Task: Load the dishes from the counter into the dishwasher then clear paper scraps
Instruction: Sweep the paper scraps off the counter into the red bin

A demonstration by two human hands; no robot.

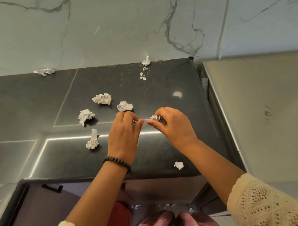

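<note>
Paper scraps lie scattered over the dark table (170,89). Nearest, one small scrap (178,165) sits by the near edge, right of the arms. Above the middle, the right hand (174,124) has its fingers curled round a crumpled piece (155,118); the left hand (125,130), with a beaded bracelet (117,163) on its wrist, pinches a smaller bit barely visible between its fingers. Left of the hands lie two balls (92,140) (85,116), just beyond them two more (124,105) (102,99). Farther off, bits (146,61) (44,71) rest against the marble wall (127,17).
</note>
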